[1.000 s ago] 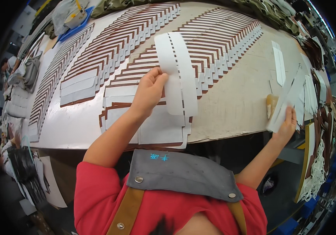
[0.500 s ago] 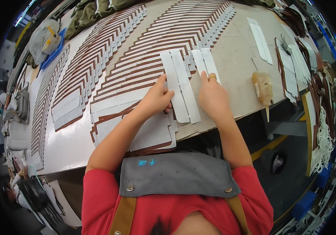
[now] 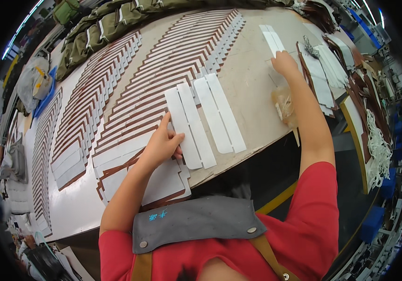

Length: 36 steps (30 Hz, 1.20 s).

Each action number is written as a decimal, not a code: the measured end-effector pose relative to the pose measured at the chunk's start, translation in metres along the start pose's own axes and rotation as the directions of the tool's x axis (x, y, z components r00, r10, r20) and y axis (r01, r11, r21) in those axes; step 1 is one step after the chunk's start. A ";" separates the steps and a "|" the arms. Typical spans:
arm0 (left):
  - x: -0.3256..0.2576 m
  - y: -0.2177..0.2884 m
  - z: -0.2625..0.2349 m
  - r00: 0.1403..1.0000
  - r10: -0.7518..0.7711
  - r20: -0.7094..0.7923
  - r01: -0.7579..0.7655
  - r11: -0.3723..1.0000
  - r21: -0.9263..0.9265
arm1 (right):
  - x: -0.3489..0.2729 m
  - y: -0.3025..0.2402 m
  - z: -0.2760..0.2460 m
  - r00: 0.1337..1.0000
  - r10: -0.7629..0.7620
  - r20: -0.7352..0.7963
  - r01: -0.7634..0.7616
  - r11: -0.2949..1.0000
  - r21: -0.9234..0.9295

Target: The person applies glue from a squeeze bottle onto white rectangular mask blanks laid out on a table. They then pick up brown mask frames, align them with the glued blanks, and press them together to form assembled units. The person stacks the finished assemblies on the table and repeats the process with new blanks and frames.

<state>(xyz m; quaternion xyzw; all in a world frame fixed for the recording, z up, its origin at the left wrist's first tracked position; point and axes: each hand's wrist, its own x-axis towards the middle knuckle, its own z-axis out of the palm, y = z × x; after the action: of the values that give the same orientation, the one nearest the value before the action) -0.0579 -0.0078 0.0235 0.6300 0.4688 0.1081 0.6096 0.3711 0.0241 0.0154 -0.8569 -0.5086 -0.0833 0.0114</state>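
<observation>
My left hand [image 3: 163,143] is at the left edge of a white slotted panel [image 3: 189,129], thumb on its edge and the other fingers partly curled beside it. A second white slotted panel [image 3: 219,114] lies flat just right of it. My right arm reaches far right, where my right hand [image 3: 285,64] closes on the near end of another white slotted panel [image 3: 271,38]; its fingertips are partly hidden. Under my left forearm are white pieces with brown edges [image 3: 163,182]. Long overlapping rows of brown-edged white pieces [image 3: 163,70] run away from me.
A yellowish, wrapped tapering lump [image 3: 283,105] lies beneath my right forearm. White and brown strips [image 3: 320,77] are piled at the right, near hanging white cords [image 3: 378,145]. Olive fabric [image 3: 107,30] lines the far edge. A blue tray [image 3: 46,93] stands left.
My right hand has left the panel beside my left hand and moved far right to another panel. My left hand stays by its panel. The view has shifted.
</observation>
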 end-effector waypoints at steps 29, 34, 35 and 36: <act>0.287 0.141 0.218 0.615 0.701 0.360 -0.651 0.194 0.734 | 0.027 0.175 0.037 0.923 0.347 0.168 -0.066 -0.285 0.956; 0.290 0.150 0.209 0.754 0.571 0.325 -0.564 0.309 0.766 | -0.013 0.205 -0.092 0.576 0.780 -0.244 0.540 -0.139 0.830; 0.290 0.159 0.218 0.773 0.541 0.332 -0.573 0.368 0.732 | -0.034 0.198 -0.122 0.557 0.742 -0.372 0.477 0.080 0.875; 0.290 0.160 0.213 0.731 0.613 0.301 -0.627 0.429 0.650 | -0.047 0.184 -0.134 0.571 0.679 -0.461 0.399 0.261 0.879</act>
<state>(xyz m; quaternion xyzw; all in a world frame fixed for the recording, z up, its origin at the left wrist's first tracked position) 0.3219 0.0891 -0.0131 0.9424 0.2015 0.1269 0.2350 0.4923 -0.1197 0.1524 -0.5701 -0.2854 -0.1350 0.7585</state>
